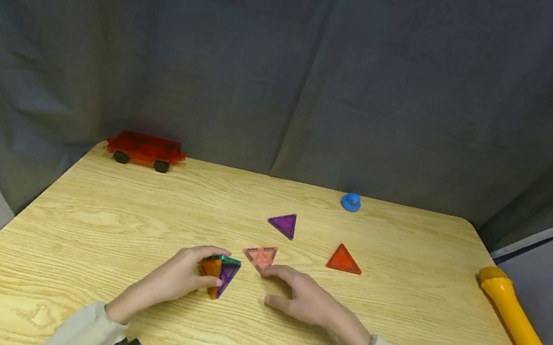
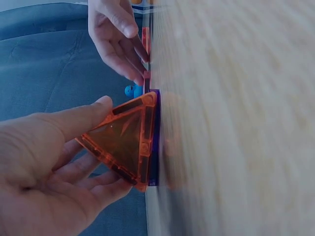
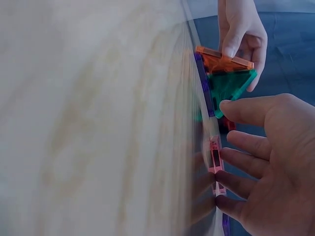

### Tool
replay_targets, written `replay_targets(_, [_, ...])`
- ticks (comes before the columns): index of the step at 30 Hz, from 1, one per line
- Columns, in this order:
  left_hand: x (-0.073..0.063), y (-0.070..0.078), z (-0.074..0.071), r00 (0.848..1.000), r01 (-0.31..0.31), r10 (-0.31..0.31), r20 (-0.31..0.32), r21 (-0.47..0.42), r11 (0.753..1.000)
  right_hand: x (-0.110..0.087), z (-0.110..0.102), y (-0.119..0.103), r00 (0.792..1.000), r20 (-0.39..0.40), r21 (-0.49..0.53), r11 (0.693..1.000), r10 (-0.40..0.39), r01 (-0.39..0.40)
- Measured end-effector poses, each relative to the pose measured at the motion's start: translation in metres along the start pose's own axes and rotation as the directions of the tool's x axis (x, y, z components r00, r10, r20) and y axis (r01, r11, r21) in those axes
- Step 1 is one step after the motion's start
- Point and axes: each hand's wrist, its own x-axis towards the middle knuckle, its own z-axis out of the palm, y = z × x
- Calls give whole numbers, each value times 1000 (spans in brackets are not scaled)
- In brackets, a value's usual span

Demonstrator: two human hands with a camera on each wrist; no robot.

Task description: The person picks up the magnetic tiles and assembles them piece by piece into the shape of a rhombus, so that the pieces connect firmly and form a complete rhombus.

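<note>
Between thumb and fingers my left hand (image 1: 175,277) pinches a small cluster of translucent triangular magnetic tiles. An orange tile (image 2: 120,137) and a green tile (image 3: 229,86) lean upward, joined to a purple tile (image 1: 228,273) lying on the table. A pink triangular tile (image 1: 260,255) lies flat just right of the cluster. My right hand (image 1: 304,299) is over its near corner, fingers extended and spread. Those fingertips (image 3: 222,200) touch or nearly touch the pink tile in the right wrist view, and its thumb is close to the green tile, without gripping either.
A loose purple triangle (image 1: 284,224) and a red triangle (image 1: 344,260) lie farther back. A blue duck toy (image 1: 351,202) sits near the back edge, a red wheeled car base (image 1: 145,150) at the back left corner. A yellow tube (image 1: 527,339) lies along the right edge.
</note>
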Motion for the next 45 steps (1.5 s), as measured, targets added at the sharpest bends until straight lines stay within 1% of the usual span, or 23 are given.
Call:
replay_targets(6, [0,-1,1,1000,2,-2,4,-1,1000,-10,2,-4,1000,2,21,1000,1,-1])
replay_targets(11, [0,-2,1,1000,-1,1,4,-4,1000,-18,4,-6,1000,19,44,999,10,-11])
replay_targets(17, [-1,-1,0,1000,-20,20,4,-2,1000,-27,5,-9,1000,17,45,999,11,-12])
replay_targets(25, [0,0,0,1000,-3,3,0,-16,1000,-44,6,-11,1000,11,31,999,-18,17])
replay_targets(28, [0,-1,1,1000,1,-1,0,-17,1000,-51,6,-11,1000,12,37,999,-20,19])
replay_targets(32, [0,-2,1,1000,-8,8,-2,-5,1000,-59,7,-12,1000,19,40,999,-2,1])
replay_targets(35, [0,-3,1,1000,-15,15,-4,4,1000,-63,8,-12,1000,23,39,999,8,-9])
replay_targets(40, [-1,-2,0,1000,-13,13,2,1,1000,-67,8,-12,1000,28,59,998,-3,1])
replay_targets(45, [0,-1,0,1000,-5,5,5,-2,1000,-68,8,-13,999,34,57,998,-9,7])
